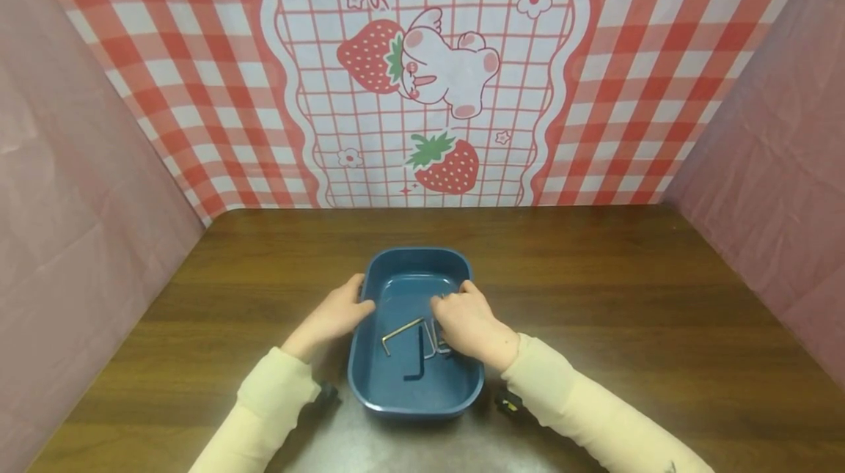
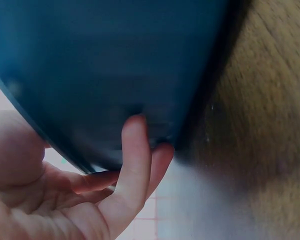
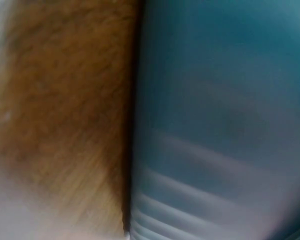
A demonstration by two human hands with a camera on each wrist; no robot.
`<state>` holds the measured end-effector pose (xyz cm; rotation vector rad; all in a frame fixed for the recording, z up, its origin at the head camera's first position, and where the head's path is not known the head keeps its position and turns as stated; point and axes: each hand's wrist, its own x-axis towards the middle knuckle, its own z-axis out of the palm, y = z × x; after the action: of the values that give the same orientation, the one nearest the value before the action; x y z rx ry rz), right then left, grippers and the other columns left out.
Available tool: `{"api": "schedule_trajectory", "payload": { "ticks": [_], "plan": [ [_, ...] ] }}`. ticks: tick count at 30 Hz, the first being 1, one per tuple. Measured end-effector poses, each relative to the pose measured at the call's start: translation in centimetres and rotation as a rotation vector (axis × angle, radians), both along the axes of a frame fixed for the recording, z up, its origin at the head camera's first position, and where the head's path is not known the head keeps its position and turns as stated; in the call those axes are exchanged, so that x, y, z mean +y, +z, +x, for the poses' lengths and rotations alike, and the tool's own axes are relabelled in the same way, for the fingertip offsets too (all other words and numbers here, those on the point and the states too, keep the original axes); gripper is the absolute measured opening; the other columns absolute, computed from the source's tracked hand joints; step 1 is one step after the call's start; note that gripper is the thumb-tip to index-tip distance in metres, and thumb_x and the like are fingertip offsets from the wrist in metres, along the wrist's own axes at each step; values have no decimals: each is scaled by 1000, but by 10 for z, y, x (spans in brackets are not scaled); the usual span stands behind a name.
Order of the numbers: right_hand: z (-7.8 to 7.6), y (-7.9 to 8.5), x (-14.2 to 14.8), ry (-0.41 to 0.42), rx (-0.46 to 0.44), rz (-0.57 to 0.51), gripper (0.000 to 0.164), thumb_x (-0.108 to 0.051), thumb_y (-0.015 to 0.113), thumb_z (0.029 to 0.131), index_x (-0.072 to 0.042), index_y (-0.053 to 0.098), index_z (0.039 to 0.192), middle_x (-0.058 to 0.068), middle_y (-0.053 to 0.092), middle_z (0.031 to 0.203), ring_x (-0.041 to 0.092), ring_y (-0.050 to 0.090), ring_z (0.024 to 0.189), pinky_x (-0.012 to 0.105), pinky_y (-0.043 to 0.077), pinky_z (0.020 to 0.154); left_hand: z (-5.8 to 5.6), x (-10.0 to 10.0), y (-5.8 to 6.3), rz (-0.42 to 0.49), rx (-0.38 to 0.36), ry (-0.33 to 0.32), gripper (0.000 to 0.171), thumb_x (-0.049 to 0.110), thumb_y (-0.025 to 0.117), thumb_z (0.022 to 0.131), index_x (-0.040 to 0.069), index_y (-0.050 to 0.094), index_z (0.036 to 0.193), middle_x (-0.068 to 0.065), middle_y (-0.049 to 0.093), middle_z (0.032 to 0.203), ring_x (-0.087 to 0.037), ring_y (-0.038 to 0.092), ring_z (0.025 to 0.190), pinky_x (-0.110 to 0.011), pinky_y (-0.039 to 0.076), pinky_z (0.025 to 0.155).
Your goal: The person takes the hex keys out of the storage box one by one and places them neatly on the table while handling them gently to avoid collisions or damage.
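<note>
A blue rectangular tray (image 1: 416,403) with rounded corners stands on the table. My left hand (image 1: 333,315) grips its left rim, thumb over the edge; in the left wrist view, fingers of the left hand (image 2: 90,200) lie against the outer wall (image 2: 100,65). Over the right rim reaches my right hand (image 1: 469,323), fingers bent down inside the tray. Beneath and beside it lie silver hex keys (image 1: 430,341), partly covered by the hand. A brass-coloured hex key (image 1: 403,328) and a black hex key (image 1: 420,356) lie left of them. Whether the right fingertips pinch anything is hidden.
The brown wooden table (image 1: 594,275) extends around the tray. A red-and-white strawberry cloth (image 1: 422,165) hangs behind it, with pink curtains (image 1: 759,150) on both sides. Small dark devices (image 1: 508,401) sit under the wrists. The right wrist view shows the tray's outer wall (image 3: 215,100), blurred.
</note>
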<state>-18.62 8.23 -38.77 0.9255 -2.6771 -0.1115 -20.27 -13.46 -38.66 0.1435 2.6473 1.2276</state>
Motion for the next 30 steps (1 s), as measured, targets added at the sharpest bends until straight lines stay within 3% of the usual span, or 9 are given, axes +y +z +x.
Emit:
{"api": "schedule_trajectory", "payload": {
  "ticks": [10, 19, 24, 26, 30],
  "plan": [
    [0, 0, 1, 21, -9, -56, 12, -4, 67, 66, -9, 57, 69, 1, 53, 52, 14, 49, 48, 31, 35, 59, 0, -1, -2, -34, 34, -19, 47, 15, 50, 85, 0, 41, 129, -20, 57, 116, -26, 58, 94, -39, 50, 76],
    [-1, -2, 2, 25, -5, -117, 8, -5, 63, 70, -10, 57, 65, 2, 56, 57, 16, 54, 55, 33, 38, 62, 1, -1, -1, 12, -2, -10, 48, 13, 50, 85, 0, 39, 130, -20, 59, 106, -20, 59, 67, -31, 49, 54],
    [-3, -1, 2, 38, -44, -167, 9, -5, 62, 68, -12, 56, 65, 0, 56, 60, 14, 55, 58, 33, 39, 63, 1, -1, -1, 9, -1, -10, 48, 13, 49, 85, 1, 39, 130, -20, 59, 106, -19, 59, 66, -31, 49, 52],
    [-4, 0, 3, 38, -89, -192, 8, -6, 63, 67, -12, 57, 68, -2, 58, 62, 13, 54, 60, 33, 39, 64, 1, -1, -1, 3, 4, -13, 47, 14, 49, 85, 1, 39, 130, -20, 59, 106, -20, 59, 68, -32, 50, 54],
    [-5, 6, 5, 32, -171, -255, 9, -8, 65, 69, -11, 62, 77, -1, 61, 69, 11, 53, 62, 34, 41, 65, 0, -1, 0, -33, 43, -23, 47, 14, 49, 85, 0, 40, 129, -21, 58, 113, -26, 61, 88, -39, 51, 72]
  ]
}}
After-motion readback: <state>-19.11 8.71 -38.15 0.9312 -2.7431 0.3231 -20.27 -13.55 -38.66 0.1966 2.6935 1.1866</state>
